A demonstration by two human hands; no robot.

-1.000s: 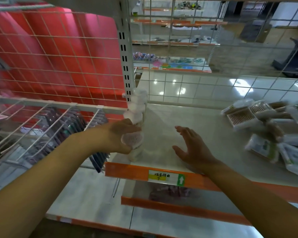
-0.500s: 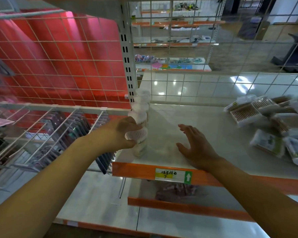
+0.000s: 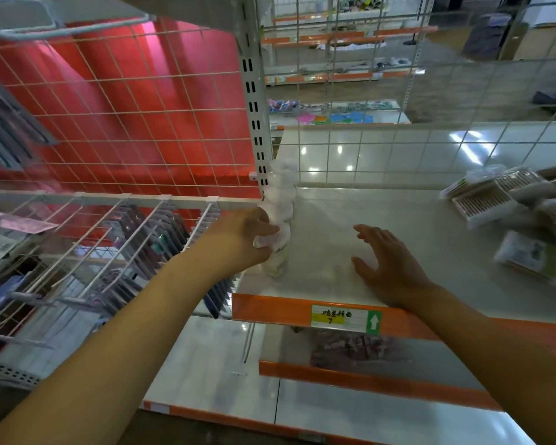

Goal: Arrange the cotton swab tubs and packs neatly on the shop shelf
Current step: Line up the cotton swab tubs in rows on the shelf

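Cotton swab tubs (image 3: 278, 216), clear round plastic with white contents, stacked in a tall column at the shelf's 9 o'clock edge, right against the slotted white upright (image 3: 254, 101). Blurred, so the count of tubs cannot be told. Left hand (image 3: 241, 240) curled round the lower part of the column, fingers wrapping one tub, thumb side toward the camera. Right hand (image 3: 387, 268) spread flat with fingers fanned, hovering or resting on the shelf (image 3: 366, 213) near 6 o'clock; contact with the surface cannot be told. Shelf smooth, pale and glossy, edged at the front by an orange strip carrying a yellow-and-green price label (image 3: 345, 318) with a white arrow. At 3 o'clock, a loose heap of cotton swab packs (image 3: 507, 216): flat clear rectangular boxes showing rows of wooden-stemmed swabs, plus soft crinkled bags with green print, lying at mixed angles. Behind, a white wire grid (image 3: 382, 101) of square mesh; at 9 o'clock, a red backing (image 3: 135, 101) and wire peg hooks (image 3: 87, 239) bearing hanging goods.

Against 0.5 s ago: column, left hand's hold and right hand's spread all much the same; packs unmoved.
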